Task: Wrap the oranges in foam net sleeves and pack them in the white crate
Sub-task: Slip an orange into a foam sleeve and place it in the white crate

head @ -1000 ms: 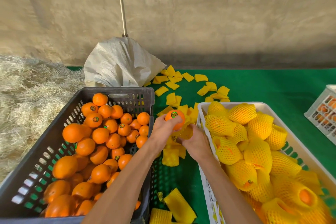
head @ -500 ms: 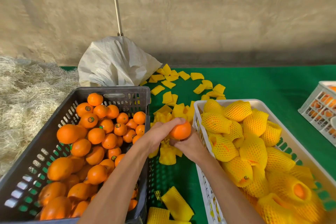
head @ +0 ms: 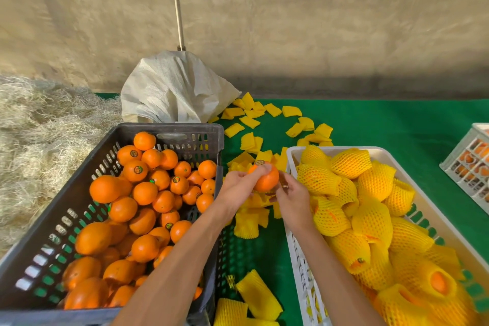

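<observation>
Since half a second ago I see the bare orange (head: 265,180) held higher, and my right hand (head: 293,197) has come out from under it to its right side. My left hand (head: 238,188) grips the orange, fingertips curled over its top. Right fingers are loosely curled beside it; whether they pinch anything I cannot tell. The orange sits over loose foam net sleeves (head: 247,222), between the dark crate (head: 185,135) and the white crate (head: 292,152).

Perforated plastic forms the dark crate (head: 169,137) and white crate (head: 293,219). Foam net sleeves (head: 246,225) look matt and meshed; the sack (head: 172,90) is woven, and the green mat (head: 383,127) finely textured.
</observation>
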`<state>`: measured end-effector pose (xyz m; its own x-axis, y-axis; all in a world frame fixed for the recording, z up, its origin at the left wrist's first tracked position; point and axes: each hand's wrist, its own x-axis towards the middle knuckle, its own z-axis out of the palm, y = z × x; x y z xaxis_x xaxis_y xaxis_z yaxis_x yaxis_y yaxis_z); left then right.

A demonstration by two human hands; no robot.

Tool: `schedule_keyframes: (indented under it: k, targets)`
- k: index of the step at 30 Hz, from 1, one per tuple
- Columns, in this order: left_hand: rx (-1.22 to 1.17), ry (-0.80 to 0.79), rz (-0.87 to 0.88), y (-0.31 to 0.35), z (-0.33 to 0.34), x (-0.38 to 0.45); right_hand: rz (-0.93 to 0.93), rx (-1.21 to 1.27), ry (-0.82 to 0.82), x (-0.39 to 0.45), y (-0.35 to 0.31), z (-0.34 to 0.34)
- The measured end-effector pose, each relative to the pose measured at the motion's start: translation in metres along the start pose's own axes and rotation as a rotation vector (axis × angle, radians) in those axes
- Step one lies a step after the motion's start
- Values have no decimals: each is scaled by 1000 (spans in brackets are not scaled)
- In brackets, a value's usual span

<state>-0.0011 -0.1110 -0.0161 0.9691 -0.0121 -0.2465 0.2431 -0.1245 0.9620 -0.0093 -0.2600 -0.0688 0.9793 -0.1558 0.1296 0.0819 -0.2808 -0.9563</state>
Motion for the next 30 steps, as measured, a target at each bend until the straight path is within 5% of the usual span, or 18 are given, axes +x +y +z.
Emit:
schedule_keyframes:
  k: [4,9,16,19,25,30]
  targets:
    - [4,34,118,-1,4,-1,-40,-26,94,-3,-7,-3]
    - [-15,86,226,1,4,-4,-433,-304,249,-14,-21,-2]
    - [222,212,385,-2,11,4,-577,-360,284,-17,-25,-3]
    - [141,268,357,-2,8,2,-384,-308,192,-18,-25,3]
    - [-198,110,149,-2,7,-2,-66,-291,93,-15,-12,9]
    - [-145,52,165,-6,13,-1,38,-263,-13,-12,-6,9]
